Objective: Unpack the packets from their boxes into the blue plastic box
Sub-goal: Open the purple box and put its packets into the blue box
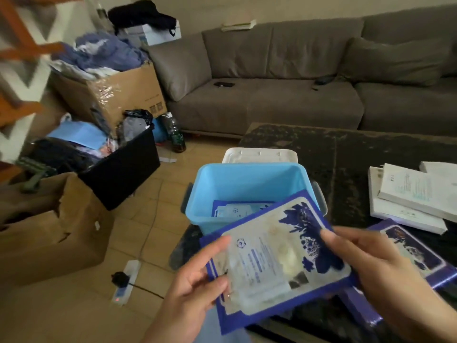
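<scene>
We have the blue plastic box [249, 184] standing open on the near left corner of the dark table [371, 154], its white lid [259, 155] lying just beyond it, and a few packets [235, 210] already flat on its floor. To do this step well, we judge that we should carry the stack forward over the rim, level it so it matches the packets below, and lower it in flat, not drop it on edge, since the box is only a little wider than the packets.

The stack of packets [274, 258] we hold sits just near of the box, tilted, its far corner overlapping the near rim. Each packet is a flat, flexible sachet with a deep blue border, a pale cream middle, fine printed text and a dark blue floral pattern along the right side; it looks slippery and likely to fan apart.

Our right hand [371, 263] grips the right edge, thumb on top and the other fingers hidden underneath. Our left hand [195, 278] pinches the left edge, thumb on the face, fingers curled behind.

To the right lie a blue packet box [420, 253] and white boxes [408, 194].
</scene>
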`<state>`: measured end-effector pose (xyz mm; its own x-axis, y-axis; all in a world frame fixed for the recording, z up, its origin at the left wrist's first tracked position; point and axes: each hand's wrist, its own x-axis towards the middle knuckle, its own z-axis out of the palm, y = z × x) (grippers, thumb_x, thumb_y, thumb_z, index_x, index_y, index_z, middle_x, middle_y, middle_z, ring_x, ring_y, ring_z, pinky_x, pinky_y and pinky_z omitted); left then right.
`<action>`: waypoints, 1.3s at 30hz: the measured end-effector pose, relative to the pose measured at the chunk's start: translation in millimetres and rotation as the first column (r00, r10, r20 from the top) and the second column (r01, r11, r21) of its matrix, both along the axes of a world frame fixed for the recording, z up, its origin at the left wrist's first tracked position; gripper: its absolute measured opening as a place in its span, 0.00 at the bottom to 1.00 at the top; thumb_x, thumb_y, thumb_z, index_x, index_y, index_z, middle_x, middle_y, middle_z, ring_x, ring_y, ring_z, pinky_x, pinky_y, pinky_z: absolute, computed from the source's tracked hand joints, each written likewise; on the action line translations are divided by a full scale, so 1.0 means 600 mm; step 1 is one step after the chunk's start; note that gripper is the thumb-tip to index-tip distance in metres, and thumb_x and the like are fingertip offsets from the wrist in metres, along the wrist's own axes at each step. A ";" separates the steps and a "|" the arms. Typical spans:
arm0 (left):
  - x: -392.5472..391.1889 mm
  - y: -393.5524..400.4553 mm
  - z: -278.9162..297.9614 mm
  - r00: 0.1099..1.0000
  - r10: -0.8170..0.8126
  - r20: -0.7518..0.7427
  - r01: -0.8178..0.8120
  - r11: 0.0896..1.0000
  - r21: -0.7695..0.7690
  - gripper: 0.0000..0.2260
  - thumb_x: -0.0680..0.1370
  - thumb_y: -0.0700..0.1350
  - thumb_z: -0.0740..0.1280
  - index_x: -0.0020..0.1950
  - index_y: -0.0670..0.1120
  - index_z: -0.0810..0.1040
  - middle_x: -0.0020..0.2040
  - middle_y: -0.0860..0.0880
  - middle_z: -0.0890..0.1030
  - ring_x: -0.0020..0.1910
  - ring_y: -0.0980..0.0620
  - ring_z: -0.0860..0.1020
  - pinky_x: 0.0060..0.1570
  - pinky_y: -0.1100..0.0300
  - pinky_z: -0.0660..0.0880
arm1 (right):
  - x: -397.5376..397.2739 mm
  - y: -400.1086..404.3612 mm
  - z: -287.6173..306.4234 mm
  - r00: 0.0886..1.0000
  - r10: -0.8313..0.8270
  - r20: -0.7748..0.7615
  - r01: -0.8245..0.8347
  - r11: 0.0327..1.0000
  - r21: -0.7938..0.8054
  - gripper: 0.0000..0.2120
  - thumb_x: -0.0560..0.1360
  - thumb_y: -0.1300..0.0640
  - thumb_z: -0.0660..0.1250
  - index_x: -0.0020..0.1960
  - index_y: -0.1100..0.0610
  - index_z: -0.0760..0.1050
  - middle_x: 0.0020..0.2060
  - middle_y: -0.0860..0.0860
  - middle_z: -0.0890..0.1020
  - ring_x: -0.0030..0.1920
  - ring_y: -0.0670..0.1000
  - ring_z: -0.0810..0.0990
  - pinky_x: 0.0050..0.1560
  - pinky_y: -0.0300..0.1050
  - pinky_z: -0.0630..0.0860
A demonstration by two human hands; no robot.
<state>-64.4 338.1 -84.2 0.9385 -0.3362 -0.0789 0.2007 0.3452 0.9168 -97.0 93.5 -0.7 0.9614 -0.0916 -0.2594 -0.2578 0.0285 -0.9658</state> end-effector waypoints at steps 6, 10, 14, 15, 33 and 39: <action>0.012 -0.062 0.008 0.992 0.000 -0.123 -0.058 0.883 -0.467 0.48 0.52 0.35 0.85 0.69 0.55 0.73 0.62 0.39 0.80 0.59 0.38 0.80 0.44 0.44 0.81 | 0.032 0.004 0.092 0.940 0.203 0.274 0.006 0.794 -0.608 0.03 0.71 0.48 0.66 0.40 0.42 0.79 0.30 0.35 0.83 0.31 0.38 0.82 0.29 0.30 0.75; 0.002 -0.093 0.017 0.972 -0.078 -0.223 -0.048 0.859 -0.509 0.41 0.56 0.41 0.86 0.67 0.48 0.77 0.62 0.39 0.79 0.62 0.37 0.77 0.56 0.42 0.76 | 0.039 0.010 0.078 0.943 0.221 0.247 -0.022 0.785 -0.620 0.04 0.73 0.51 0.68 0.41 0.42 0.78 0.30 0.35 0.83 0.32 0.37 0.82 0.28 0.28 0.74; 0.002 -0.091 0.024 0.977 -0.105 -0.187 0.016 0.904 -0.426 0.30 0.58 0.40 0.85 0.59 0.47 0.83 0.60 0.37 0.81 0.60 0.36 0.80 0.49 0.46 0.81 | 0.040 0.011 0.073 0.956 0.230 0.183 -0.081 0.804 -0.589 0.03 0.69 0.48 0.68 0.43 0.43 0.78 0.32 0.38 0.84 0.34 0.39 0.83 0.30 0.30 0.76; 0.004 -0.090 0.023 0.979 -0.071 -0.192 -0.009 0.922 -0.387 0.30 0.57 0.41 0.85 0.58 0.47 0.84 0.60 0.37 0.81 0.59 0.37 0.80 0.49 0.46 0.81 | 0.042 0.010 0.075 0.955 0.248 0.163 -0.111 0.809 -0.578 0.07 0.67 0.45 0.67 0.44 0.43 0.78 0.32 0.39 0.84 0.34 0.40 0.83 0.30 0.31 0.77; 0.186 0.005 0.159 0.913 0.298 0.278 -0.388 0.844 0.370 0.21 0.75 0.38 0.72 0.65 0.53 0.74 0.44 0.49 0.86 0.43 0.52 0.85 0.40 0.58 0.80 | 0.182 0.003 0.056 0.998 -0.007 0.059 0.019 0.977 -0.214 0.07 0.79 0.62 0.64 0.55 0.56 0.78 0.38 0.53 0.86 0.35 0.51 0.85 0.39 0.49 0.81; 0.287 0.014 0.156 0.950 0.036 0.310 -0.255 0.663 0.703 0.20 0.74 0.39 0.74 0.63 0.51 0.77 0.44 0.49 0.86 0.40 0.53 0.85 0.43 0.55 0.82 | 0.242 0.011 0.019 0.990 -0.066 -0.127 0.057 0.996 -0.075 0.09 0.79 0.64 0.64 0.57 0.60 0.78 0.44 0.58 0.86 0.41 0.55 0.86 0.43 0.53 0.83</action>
<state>107.8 346.6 9.6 0.9915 -0.1298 0.0045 -0.0628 -0.4490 0.8913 48.4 100.0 10.5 0.9124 -0.1721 -0.3714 -0.3801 -0.0194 -0.9247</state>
